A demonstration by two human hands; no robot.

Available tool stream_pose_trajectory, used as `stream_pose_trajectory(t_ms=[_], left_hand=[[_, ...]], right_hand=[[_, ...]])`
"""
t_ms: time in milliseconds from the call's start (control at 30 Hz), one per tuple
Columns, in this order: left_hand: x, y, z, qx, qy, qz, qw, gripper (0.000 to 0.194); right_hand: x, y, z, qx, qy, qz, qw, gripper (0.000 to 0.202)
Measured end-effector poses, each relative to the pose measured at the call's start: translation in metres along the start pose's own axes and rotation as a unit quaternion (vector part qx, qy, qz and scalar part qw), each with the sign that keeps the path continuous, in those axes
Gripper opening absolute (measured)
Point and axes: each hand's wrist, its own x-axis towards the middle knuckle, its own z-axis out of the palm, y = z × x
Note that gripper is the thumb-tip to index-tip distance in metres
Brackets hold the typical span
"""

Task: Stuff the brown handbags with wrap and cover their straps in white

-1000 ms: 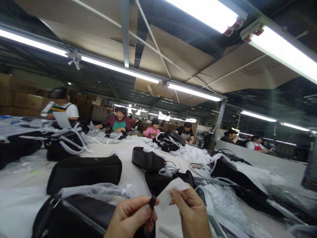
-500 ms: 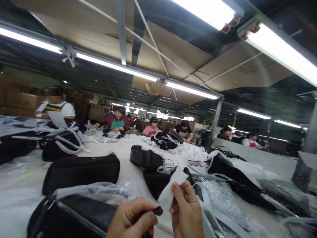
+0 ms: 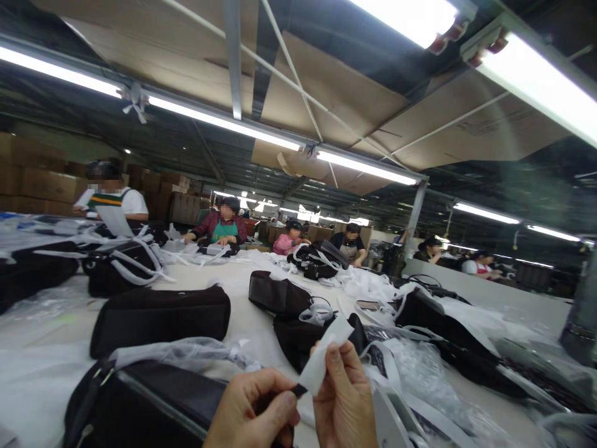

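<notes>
At the bottom middle, my left hand [image 3: 254,407] is closed, pinching the end of a black strap [image 3: 299,390] between thumb and fingers. Beside it my right hand [image 3: 344,392] grips a strip of white wrapping paper [image 3: 326,351], thumb in front and fingers behind. The paper's lower corner meets the strap's tip; whether it is wrapped around the strap I cannot tell. Close to my left hand lies a black bag [image 3: 153,398] with translucent wrapping [image 3: 186,351] along its top. Part of the strap is hidden by my left hand.
Black bags [image 3: 161,320] lie across the white table [image 3: 209,274], several with white-wrapped straps. Clear plastic [image 3: 420,367] and white paper scraps [image 3: 366,283] cover the right side. Across the table, co-workers [image 3: 226,227] sit at work. Bright tube lights [image 3: 224,124] hang overhead.
The white paper has moved down and left toward the strap's tip, and my hands are closer together. The strap tip now touches the paper. The view has shifted slightly.
</notes>
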Motion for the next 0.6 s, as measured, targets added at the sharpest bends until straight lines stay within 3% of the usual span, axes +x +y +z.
stream_pose_trajectory(t_ms=[267, 600], left_hand=[[0.0002, -0.0009, -0.0018, 0.007, -0.003, 0.006, 1.0, 0.032], [0.0012, -0.0039, -0.003, -0.001, -0.005, -0.001, 1.0, 0.03]], right_hand=[[-0.0007, -0.0039, 0.0074, 0.026, 0.081, -0.055, 0.995, 0.038], [0.0027, 0.0036, 0.0044, 0.031, 0.079, -0.055, 0.995, 0.032]])
